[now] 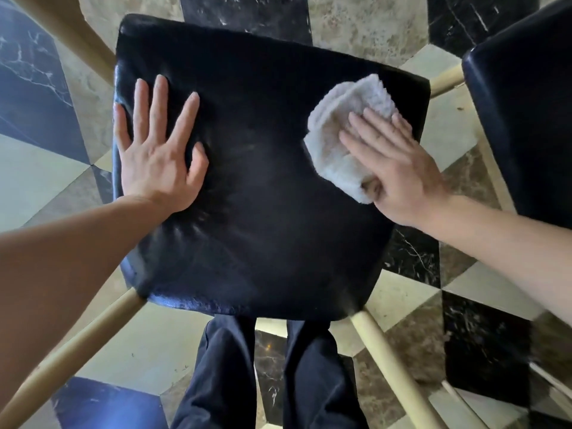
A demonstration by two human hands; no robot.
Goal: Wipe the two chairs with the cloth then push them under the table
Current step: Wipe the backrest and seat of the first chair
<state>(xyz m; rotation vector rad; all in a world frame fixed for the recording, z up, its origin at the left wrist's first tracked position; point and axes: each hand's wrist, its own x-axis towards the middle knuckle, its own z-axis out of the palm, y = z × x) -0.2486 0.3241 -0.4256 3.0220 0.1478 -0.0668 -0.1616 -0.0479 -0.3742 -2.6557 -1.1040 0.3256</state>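
Note:
A chair with a black padded seat (263, 193) and cream legs fills the middle of the view, right below me. My left hand (158, 153) lies flat on the seat's left side, fingers spread, holding nothing. My right hand (393, 168) presses a folded white cloth (340, 134) onto the seat near its right edge, thumb tucked under the cloth. A second chair with the same black seat (526, 119) stands at the right edge, only partly in view.
The floor is marble in black, cream and brown diamond tiles (411, 305). My dark trousers (269, 376) stand at the seat's near edge. A cream curved wooden piece (65, 29) crosses the top left. No table is visible.

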